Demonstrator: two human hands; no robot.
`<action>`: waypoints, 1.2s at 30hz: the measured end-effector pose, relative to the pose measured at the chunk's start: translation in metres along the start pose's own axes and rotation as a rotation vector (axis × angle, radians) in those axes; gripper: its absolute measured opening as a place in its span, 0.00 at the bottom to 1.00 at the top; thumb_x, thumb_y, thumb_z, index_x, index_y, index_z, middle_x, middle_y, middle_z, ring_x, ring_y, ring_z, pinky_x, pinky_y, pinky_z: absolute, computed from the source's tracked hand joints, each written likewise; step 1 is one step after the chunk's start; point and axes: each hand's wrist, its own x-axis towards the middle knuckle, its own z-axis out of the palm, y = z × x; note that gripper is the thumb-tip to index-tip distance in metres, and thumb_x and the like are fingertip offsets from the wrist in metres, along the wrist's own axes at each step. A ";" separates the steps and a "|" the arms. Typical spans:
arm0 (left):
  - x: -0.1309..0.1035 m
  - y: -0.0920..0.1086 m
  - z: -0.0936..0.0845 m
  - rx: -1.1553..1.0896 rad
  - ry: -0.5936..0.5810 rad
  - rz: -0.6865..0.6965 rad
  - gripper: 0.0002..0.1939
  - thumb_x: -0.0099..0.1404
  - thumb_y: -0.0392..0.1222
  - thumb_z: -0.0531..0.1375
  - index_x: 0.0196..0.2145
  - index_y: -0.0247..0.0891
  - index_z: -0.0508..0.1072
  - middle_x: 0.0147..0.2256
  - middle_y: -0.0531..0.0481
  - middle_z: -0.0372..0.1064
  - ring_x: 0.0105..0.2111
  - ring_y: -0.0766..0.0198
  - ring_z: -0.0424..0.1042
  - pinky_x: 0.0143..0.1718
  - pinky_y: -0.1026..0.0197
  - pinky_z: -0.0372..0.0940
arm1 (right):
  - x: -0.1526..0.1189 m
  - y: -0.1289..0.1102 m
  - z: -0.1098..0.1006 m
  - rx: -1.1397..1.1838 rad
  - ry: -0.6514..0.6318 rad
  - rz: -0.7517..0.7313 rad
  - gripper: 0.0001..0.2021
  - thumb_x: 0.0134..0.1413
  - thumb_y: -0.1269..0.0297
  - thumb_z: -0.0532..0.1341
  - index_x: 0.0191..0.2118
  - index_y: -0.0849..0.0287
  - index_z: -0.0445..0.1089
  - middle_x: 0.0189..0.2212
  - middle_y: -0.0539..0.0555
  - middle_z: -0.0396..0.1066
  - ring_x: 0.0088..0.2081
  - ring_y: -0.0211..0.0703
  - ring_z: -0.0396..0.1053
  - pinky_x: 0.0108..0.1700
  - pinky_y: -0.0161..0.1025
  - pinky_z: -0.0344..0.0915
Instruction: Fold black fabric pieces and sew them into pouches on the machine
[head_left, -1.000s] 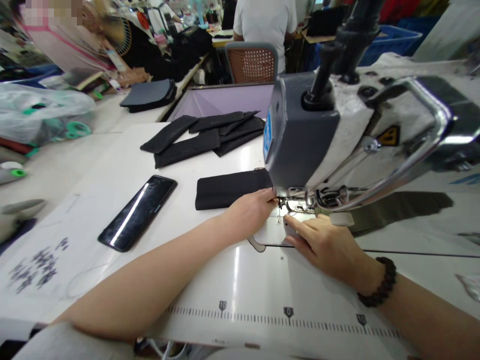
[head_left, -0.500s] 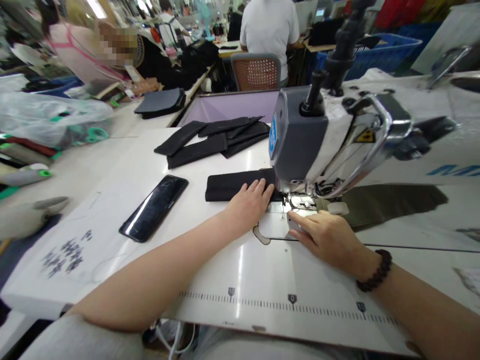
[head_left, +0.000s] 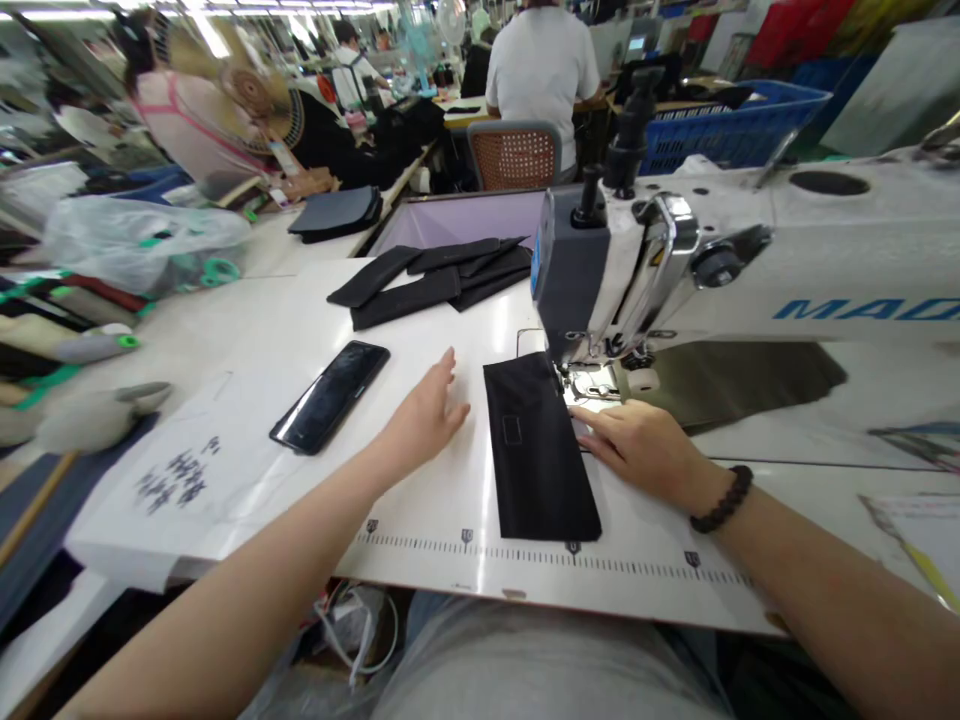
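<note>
The black panel (head_left: pixel 536 455) has swung round to seven o'clock from the needle plate (head_left: pixel 596 384). Left hand (head_left: pixel 426 415) off it at nine, loosely spread, empty — right hand (head_left: pixel 641 445) at three, fingers extended to its edge, grip unclear.

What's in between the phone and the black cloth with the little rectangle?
The left hand, in the head view. White tabletop shows on both sides, so it touches neither the phone nor the black cloth.
</note>
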 end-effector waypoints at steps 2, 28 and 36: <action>-0.010 0.006 0.011 0.240 0.003 0.150 0.22 0.59 0.32 0.51 0.52 0.31 0.59 0.51 0.36 0.57 0.50 0.54 0.60 0.49 0.49 0.60 | -0.002 0.001 0.001 0.007 0.020 -0.013 0.15 0.56 0.63 0.51 0.47 0.62 0.65 0.34 0.56 0.71 0.33 0.42 0.67 0.36 0.38 0.58; 0.053 0.021 0.055 0.372 -0.229 0.515 0.17 0.62 0.46 0.53 0.42 0.27 0.67 0.45 0.40 0.63 0.48 0.56 0.61 0.51 0.54 0.57 | 0.003 -0.005 0.009 -0.110 0.143 -0.134 0.12 0.56 0.66 0.52 0.41 0.65 0.69 0.21 0.50 0.66 0.24 0.38 0.62 0.30 0.39 0.52; 0.058 0.018 0.055 0.355 -0.215 0.514 0.16 0.63 0.45 0.53 0.42 0.29 0.67 0.44 0.41 0.63 0.47 0.57 0.62 0.49 0.55 0.59 | 0.006 -0.003 0.010 -0.079 0.138 -0.049 0.13 0.57 0.66 0.51 0.42 0.64 0.68 0.21 0.52 0.68 0.24 0.37 0.63 0.29 0.37 0.53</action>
